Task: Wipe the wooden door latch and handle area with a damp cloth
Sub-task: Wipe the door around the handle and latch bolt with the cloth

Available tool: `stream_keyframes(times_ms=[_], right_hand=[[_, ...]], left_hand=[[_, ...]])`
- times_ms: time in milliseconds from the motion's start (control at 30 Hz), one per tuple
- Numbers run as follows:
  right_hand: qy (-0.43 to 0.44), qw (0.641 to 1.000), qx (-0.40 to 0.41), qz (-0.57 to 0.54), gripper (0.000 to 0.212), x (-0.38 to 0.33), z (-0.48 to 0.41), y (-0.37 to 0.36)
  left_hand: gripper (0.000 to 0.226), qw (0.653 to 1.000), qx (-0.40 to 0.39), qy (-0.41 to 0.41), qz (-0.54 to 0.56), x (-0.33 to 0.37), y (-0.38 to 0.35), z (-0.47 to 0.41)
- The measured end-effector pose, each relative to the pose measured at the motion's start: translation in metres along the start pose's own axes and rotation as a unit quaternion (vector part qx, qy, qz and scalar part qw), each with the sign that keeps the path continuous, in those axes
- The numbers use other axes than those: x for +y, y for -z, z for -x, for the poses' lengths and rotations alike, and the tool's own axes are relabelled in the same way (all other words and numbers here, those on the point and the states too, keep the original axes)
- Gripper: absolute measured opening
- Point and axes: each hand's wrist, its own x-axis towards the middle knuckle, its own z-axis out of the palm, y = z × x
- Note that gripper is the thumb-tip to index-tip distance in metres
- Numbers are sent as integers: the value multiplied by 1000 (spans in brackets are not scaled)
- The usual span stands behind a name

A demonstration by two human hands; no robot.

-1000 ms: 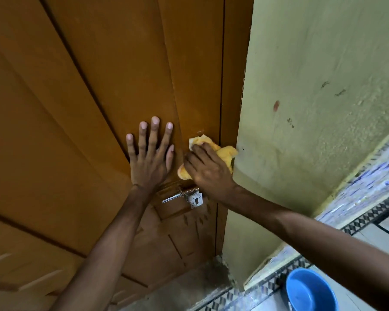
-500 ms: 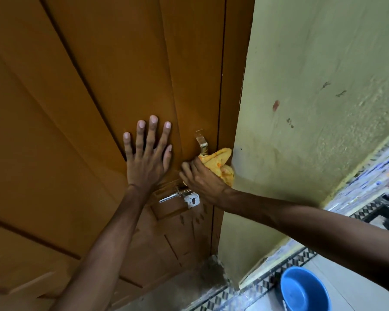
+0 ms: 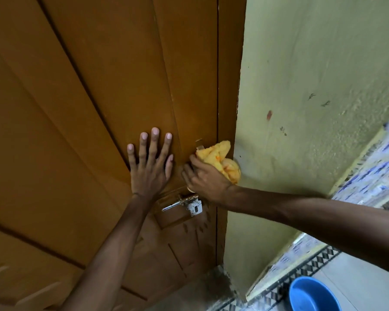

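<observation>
A brown wooden door (image 3: 88,108) fills the left of the view. My left hand (image 3: 149,163) lies flat on it with fingers spread, just left of the latch. My right hand (image 3: 206,179) grips a bunched yellow cloth (image 3: 220,159) and presses it at the door's edge, against the frame. A small brass latch piece (image 3: 199,144) shows just above the cloth, partly hidden by it. The metal lever handle (image 3: 177,204) with its silver lock plate (image 3: 195,208) sits directly below my right hand, untouched.
A pale green plastered wall (image 3: 312,86) adjoins the door frame on the right. At the bottom right a blue plastic bowl (image 3: 312,296) stands on the tiled floor, beside a patterned tile border (image 3: 301,272).
My right hand has slid the cloth from the door face right and slightly down to the door's edge, uncovering the brass latch piece. My left hand has stayed flat on the door.
</observation>
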Motion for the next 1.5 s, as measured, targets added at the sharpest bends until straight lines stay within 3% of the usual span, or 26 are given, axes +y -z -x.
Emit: stream_keyframes(times_ms=[100, 200, 367, 467, 567, 633, 767, 933, 967, 1000, 1033, 1100, 1200, 1367, 1433, 1500], right_hand=[[59, 995, -71, 44, 45, -22, -4, -2], [49, 995, -74, 33, 47, -18, -6, 0], [-79, 988, -8, -136, 48, 16, -7, 16], [-101, 976, 90, -172, 41, 32, 8, 25], [-219, 933, 132, -255, 59, 48, 33, 31], [-328, 859, 146, -366, 63, 44, 51, 36], [-508, 631, 144, -569, 43, -7, 82, 25], [-663, 375, -58, -645, 27, -82, 93, -22], [-676, 343, -75, -647, 25, -90, 93, -26], [-687, 333, -68, -643, 24, -96, 91, -30], [-693, 346, -39, -631, 21, -98, 88, -30], [-679, 420, 79, -597, 17, -95, 79, -27], [-578, 530, 204, -586, 37, -96, 61, -36], [-437, 737, 83, -510, 74, -153, 22, -60], [-447, 740, 83, -495, 83, -171, 11, -61], [-478, 703, 106, -516, 88, -172, 7, -57]], left_hand=[[65, 1000, -1, -6, 6, 0, 1, 1], [66, 1000, -2, -7, -10, -1, 0, 1], [67, 1000, -1, -8, -9, 0, -1, 1], [67, 1000, 2, -6, -5, 0, -1, 2], [67, 1000, 1, -2, -12, 0, -2, 3], [66, 1000, 4, -5, -17, 1, -3, 3], [64, 1000, -1, 0, -14, 1, -1, 2], [62, 1000, -22, 10, 4, 1, 4, 1], [63, 1000, -26, 8, 4, 1, 4, 1], [64, 1000, -30, 6, 4, 1, 5, 2], [65, 999, -32, 4, 2, 1, 5, 2], [65, 1000, -31, 2, -5, 1, 4, 2], [66, 999, -30, 1, -11, 1, 3, 1], [64, 999, -31, 2, -17, 1, 2, 2], [64, 999, -31, 1, -19, 1, 0, 2], [64, 999, -31, 0, -28, 1, 0, 1]])
